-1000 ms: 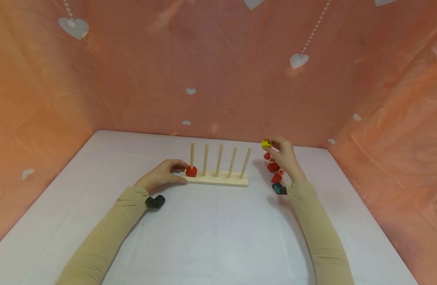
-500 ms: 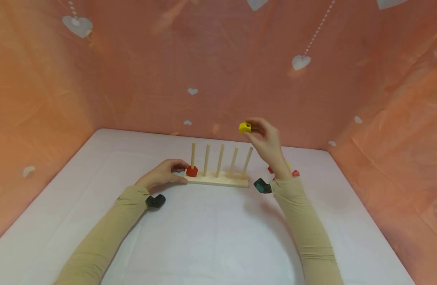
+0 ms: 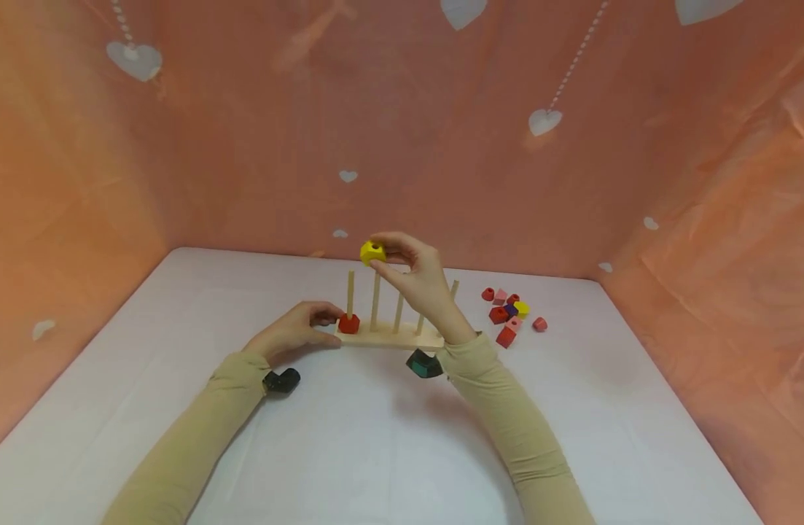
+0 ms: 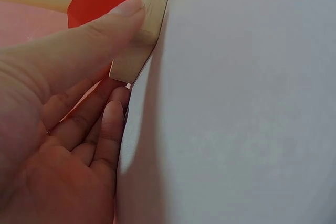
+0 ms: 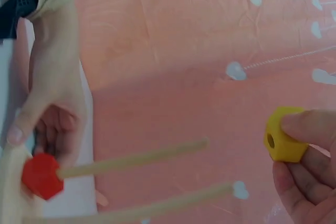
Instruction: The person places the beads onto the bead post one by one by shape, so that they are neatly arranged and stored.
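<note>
A wooden base (image 3: 391,340) with several upright pegs stands on the white table. Around its leftmost peg (image 3: 350,292) sits a red block (image 3: 349,324), low on the base. My left hand (image 3: 293,329) grips the left end of the base, its thumb on the near side (image 4: 123,14). Above the second peg from the left, my right hand (image 3: 418,273) pinches a yellow block (image 3: 372,252) between thumb and fingers. The right wrist view shows a hole in the side of that yellow block (image 5: 286,142), which is apart from the pegs.
Right of the base lies a loose group of blocks: red ones (image 3: 498,315), pink ones (image 3: 514,324), a dark blue one (image 3: 510,310) and a yellow one (image 3: 521,308). One red block (image 3: 539,324) lies slightly apart. A pink cloth (image 3: 402,146) with hearts hangs behind the table.
My right hand has carried the yellow block leftward from beside the loose blocks to above the pegs, uncovering those blocks. My left hand has stayed on the base.
</note>
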Motion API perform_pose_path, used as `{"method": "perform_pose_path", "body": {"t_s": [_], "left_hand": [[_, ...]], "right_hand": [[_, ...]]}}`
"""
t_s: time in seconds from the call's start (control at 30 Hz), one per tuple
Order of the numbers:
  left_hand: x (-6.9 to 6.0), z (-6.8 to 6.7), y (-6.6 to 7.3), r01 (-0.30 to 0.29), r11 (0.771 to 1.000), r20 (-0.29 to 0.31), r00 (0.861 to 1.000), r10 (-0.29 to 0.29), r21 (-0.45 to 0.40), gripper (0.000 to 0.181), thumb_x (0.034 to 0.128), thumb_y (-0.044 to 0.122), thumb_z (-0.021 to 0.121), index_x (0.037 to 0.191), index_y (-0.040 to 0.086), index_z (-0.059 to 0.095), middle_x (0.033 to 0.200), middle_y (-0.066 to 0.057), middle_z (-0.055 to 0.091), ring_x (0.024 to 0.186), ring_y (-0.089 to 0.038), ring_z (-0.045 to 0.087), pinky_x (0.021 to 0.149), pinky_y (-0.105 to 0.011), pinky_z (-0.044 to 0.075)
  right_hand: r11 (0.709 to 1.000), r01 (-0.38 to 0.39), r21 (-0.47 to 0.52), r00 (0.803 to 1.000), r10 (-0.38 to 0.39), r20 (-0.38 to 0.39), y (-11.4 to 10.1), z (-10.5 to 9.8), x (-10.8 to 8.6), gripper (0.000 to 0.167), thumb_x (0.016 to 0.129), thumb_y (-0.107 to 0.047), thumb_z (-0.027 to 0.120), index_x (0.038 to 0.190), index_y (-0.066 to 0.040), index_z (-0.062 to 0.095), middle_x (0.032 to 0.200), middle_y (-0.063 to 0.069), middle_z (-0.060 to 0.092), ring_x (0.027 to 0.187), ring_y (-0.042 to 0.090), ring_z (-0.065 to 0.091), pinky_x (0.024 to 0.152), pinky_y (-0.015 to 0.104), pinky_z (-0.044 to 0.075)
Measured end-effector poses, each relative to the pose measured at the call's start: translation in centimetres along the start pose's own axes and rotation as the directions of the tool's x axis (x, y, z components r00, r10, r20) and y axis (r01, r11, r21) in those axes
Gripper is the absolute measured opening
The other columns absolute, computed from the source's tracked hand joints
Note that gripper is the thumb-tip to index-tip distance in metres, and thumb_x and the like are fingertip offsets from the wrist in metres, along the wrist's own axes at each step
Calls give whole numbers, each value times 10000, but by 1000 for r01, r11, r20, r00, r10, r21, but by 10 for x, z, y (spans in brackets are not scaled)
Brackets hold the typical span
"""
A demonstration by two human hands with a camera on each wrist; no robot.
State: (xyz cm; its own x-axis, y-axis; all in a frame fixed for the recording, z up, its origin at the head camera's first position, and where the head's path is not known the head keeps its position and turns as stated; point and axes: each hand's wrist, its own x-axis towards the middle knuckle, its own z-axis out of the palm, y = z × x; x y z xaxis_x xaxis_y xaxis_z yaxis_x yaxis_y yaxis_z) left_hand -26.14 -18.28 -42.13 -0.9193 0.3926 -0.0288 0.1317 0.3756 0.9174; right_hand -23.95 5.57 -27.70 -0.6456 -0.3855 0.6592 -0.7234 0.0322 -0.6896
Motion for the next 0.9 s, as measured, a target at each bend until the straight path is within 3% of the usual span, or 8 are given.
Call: {"method": "perform_pose_path", "body": {"t_s": [0.2, 0.33, 0.5, 0.7, 0.9], "left_hand": [[1, 1, 0, -24, 1000, 9, 1000, 24, -5, 523, 755, 154, 823, 1210, 23, 601, 1195, -101, 610, 1162, -294, 504, 1040, -472, 350], [2, -1, 0, 3, 1000, 12, 1000, -3, -5, 534, 746, 183, 831, 1214, 52, 608, 1197, -82, 612, 1172, -290, 503, 1040, -472, 358], [1, 0, 0, 10, 1000, 15, 1000, -11, 4, 551, 744, 199, 834, 1225, 59, 603, 1205, -81, 606, 1176, -296, 495, 1041, -477, 356], [-2, 0, 2, 14, 1000, 15, 1000, -14, 4, 544, 745, 209, 834, 1222, 77, 608, 1204, -65, 605, 1172, -290, 489, 1041, -481, 351], [0, 0, 1, -23, 1000, 24, 999, 23, 6, 522, 757, 170, 823, 1211, 34, 603, 1178, -90, 614, 1141, -293, 504, 1033, -466, 356]], "right_hand": [[999, 19, -34, 1000, -19, 15, 2, 17, -2, 290, 869, 125, 601, 1156, 159, 572, 1118, 278, 605, 990, 368, 604, 898, 391, 498], [998, 12, -58, 999, -10, 35, 6, 25, -3, 290, 881, 119, 588, 1168, 152, 567, 1128, 273, 599, 1014, 356, 599, 900, 384, 495], [997, -49, -60, 998, 51, 39, 16, 29, -4, 290, 891, 94, 591, 1179, 126, 569, 1144, 251, 601, 1031, 338, 597, 876, 354, 505], [996, -93, 5, 994, 93, 51, 45, 32, -1, 315, 906, 27, 611, 1216, 67, 575, 1164, 189, 611, 1057, 301, 586, 883, 313, 502], [988, -135, -77, 987, 141, 82, 59, 38, -5, 315, 882, 9, 655, 1194, -3, 613, 1115, 116, 642, 989, 191, 611, 833, 238, 510]]}}
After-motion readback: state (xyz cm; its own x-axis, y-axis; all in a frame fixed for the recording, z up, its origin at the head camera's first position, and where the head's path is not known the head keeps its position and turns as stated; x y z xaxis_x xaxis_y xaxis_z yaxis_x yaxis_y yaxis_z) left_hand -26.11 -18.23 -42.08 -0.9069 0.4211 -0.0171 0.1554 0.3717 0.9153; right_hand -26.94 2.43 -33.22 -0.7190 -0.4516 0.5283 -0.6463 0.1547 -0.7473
